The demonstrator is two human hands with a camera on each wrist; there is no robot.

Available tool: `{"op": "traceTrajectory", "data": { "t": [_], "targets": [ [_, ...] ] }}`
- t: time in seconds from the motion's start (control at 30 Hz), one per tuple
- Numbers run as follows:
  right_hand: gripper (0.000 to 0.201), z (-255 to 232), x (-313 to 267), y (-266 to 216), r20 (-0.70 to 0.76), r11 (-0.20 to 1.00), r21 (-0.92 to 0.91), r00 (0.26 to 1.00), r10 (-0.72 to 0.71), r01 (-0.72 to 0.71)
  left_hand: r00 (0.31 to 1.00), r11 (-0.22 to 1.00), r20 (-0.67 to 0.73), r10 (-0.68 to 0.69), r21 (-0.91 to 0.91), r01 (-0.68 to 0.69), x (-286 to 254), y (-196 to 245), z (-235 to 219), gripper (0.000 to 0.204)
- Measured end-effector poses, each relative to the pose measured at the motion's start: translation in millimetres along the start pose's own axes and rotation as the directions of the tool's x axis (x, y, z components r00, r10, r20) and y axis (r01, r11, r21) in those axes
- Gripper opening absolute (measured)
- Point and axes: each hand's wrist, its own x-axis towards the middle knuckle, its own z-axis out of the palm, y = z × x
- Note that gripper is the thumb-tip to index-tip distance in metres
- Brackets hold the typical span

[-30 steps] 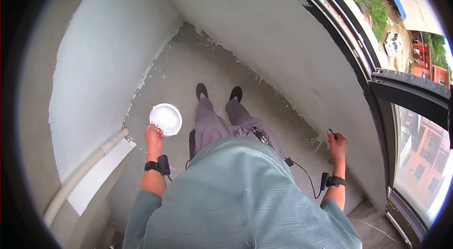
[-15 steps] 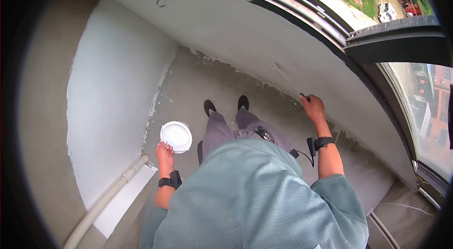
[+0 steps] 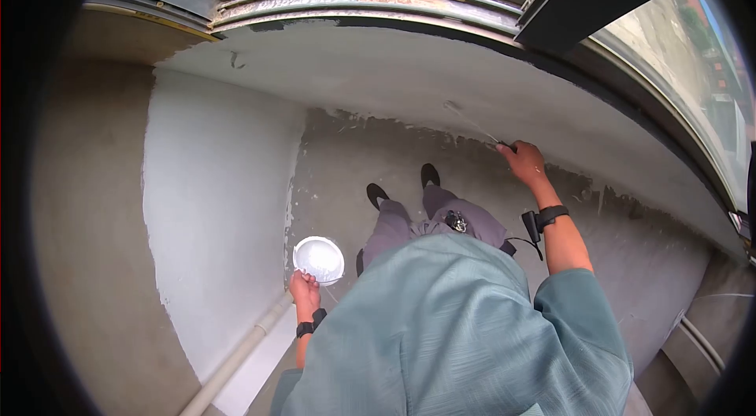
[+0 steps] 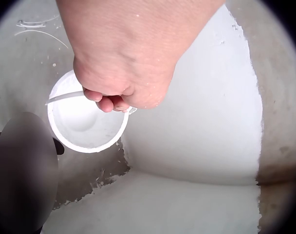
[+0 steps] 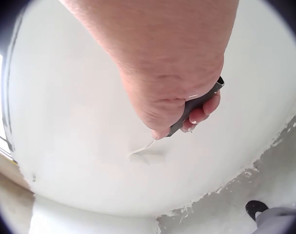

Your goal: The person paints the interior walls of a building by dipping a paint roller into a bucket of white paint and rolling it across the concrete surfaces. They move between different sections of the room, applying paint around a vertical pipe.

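Observation:
A white bucket (image 3: 319, 257) with white paint inside hangs at my left side. My left hand (image 3: 304, 290) grips its handle (image 4: 65, 98), fingers curled around it at the bucket's rim. On the right, my right hand (image 3: 525, 161) holds a small paint roller (image 5: 153, 158) by its dark grip (image 5: 196, 107). A thin wire frame runs from the grip to the pale roller head, which lies against the white wall (image 3: 378, 73) below the window. The right fingers curl round the grip in the right wrist view.
A side wall (image 3: 216, 219) painted white meets bare grey-brown plaster at a ragged edge. A pipe (image 3: 236, 357) runs low along it. The window frame (image 3: 370, 6) curves above the front wall. My shoes (image 3: 378, 195) stand on the grey floor (image 3: 339, 156).
The right hand has risen from beside the body toward the front wall, bringing the roller against it. The left hand still holds the bucket. The head view has turned left.

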Motion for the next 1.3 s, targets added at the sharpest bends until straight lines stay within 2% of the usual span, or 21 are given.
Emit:
{"op": "traceTrajectory", "data": {
  "t": [0.1, 0.23, 0.33, 0.4, 0.5, 0.57, 0.7, 0.77, 0.87, 0.97, 1.1, 1.3],
  "targets": [
    [0.059, -36, -35, 45, -0.044, 0.997, -0.003, 0.996, 0.076, -0.076, 0.999, 1.0, 0.041, -0.012, 0.03, 0.011, 14, -4, 1, 0.015],
    [0.056, -86, -86, 82, -0.11, 0.985, 0.074, 0.98, 0.163, -0.156, 0.997, 1.0, 0.074, -0.004, 0.028, 0.002, 20, -5, 13, 0.014],
    [0.055, -110, -115, 99, -0.145, 0.975, 0.102, 0.967, 0.209, -0.196, 0.996, 0.998, 0.08, -0.033, 0.051, 0.029, 24, 0, 18, 0.014],
    [0.055, -110, -122, 100, -0.151, 0.975, 0.101, 0.965, 0.213, -0.2, 0.992, 0.997, 0.12, -0.043, 0.069, 0.034, 27, 5, 20, 0.013],
    [0.057, -101, -113, 84, -0.135, 0.983, 0.075, 0.975, 0.174, -0.165, 0.987, 0.995, 0.15, -0.051, 0.093, 0.038, 31, 13, 19, 0.012],
    [0.058, -84, -95, 57, -0.1, 0.986, 0.077, 0.983, 0.156, -0.148, 0.987, 0.994, 0.155, -0.036, 0.105, 0.019, 32, 17, 17, 0.012],
    [0.058, -30, -47, 4, -0.111, 0.995, 0.096, 0.993, -0.027, 0.038, 0.982, 0.996, 0.188, 0.015, 0.087, -0.032, 23, 23, 21, 0.012],
    [0.058, -14, -26, -32, -0.015, 0.996, 0.074, 0.999, -0.042, 0.043, 0.981, 0.996, 0.193, 0.022, 0.08, -0.038, 21, 19, 12, 0.013],
    [0.058, 13, -7, -75, -0.003, 0.997, 0.055, 0.999, -0.048, 0.048, 0.979, 0.997, 0.204, 0.018, 0.068, -0.032, 25, 13, 4, 0.012],
    [0.058, 17, -7, -101, 0.049, 1.0, -0.005, 0.999, -0.016, 0.016, 0.979, 0.997, 0.202, 0.01, 0.068, -0.024, 33, 4, -7, 0.013],
    [0.059, -4, -22, -68, -0.038, 1.0, 0.003, 0.999, -0.022, 0.022, 0.979, 0.998, 0.205, -0.002, 0.066, -0.012, 46, -15, -20, 0.013],
    [0.057, -85, -82, 32, -0.118, 0.997, 0.07, 0.992, 0.053, -0.044, 0.982, 0.997, 0.175, -0.068, 0.058, 0.059, 50, -40, -26, 0.011]
  ]
}}
